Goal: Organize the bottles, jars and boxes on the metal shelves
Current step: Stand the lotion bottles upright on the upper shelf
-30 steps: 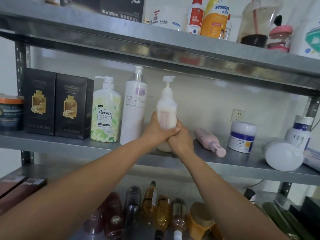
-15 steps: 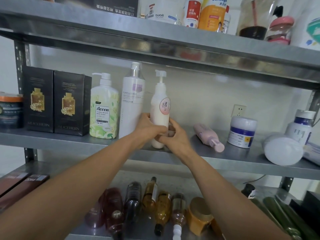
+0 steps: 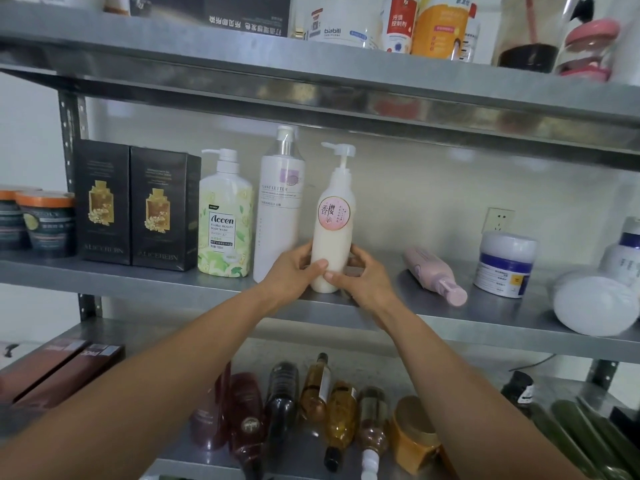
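Observation:
A cream pump bottle (image 3: 333, 220) with a round pink label facing me stands upright on the middle metal shelf (image 3: 173, 285). My left hand (image 3: 294, 268) grips its lower left side and my right hand (image 3: 360, 271) grips its lower right side. To its left stand a tall white bottle (image 3: 280, 206), a green floral body wash bottle (image 3: 225, 220) and two black boxes (image 3: 138, 206). A pink bottle (image 3: 434, 275) lies on its side to the right.
Right of the pink bottle sit a white jar with a blue label (image 3: 505, 263) and a white tub on its side (image 3: 594, 303). Orange-lidded jars (image 3: 46, 220) stand far left. Several bottles (image 3: 311, 403) lie on the lower shelf. Assorted containers (image 3: 433, 26) fill the top shelf.
The pump bottle has been turned so its pink label faces me, and it now stands on the shelf beside the tall white bottle. Both hands have slid down to its base.

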